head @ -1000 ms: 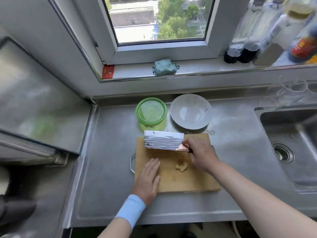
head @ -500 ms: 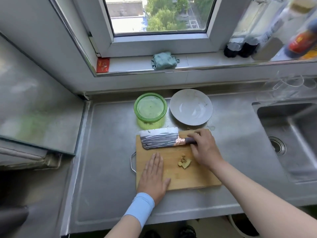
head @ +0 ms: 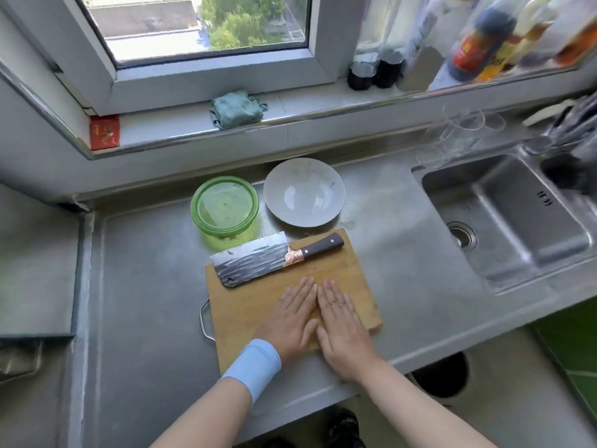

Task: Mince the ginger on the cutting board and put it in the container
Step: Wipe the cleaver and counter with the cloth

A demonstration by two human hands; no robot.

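A cleaver lies across the far part of the cutting board, a green container and bowl just beyond; bare steel counter opens left and right.

The single head view looks steeply down, close over the cutting board toward the window.

A pale shallow bowl sits on the steel desk, left of the sink. On the windowsill lie a crumpled teal cloth and a small red card; blurred bottles stand at its right end, a clear glass jug below them
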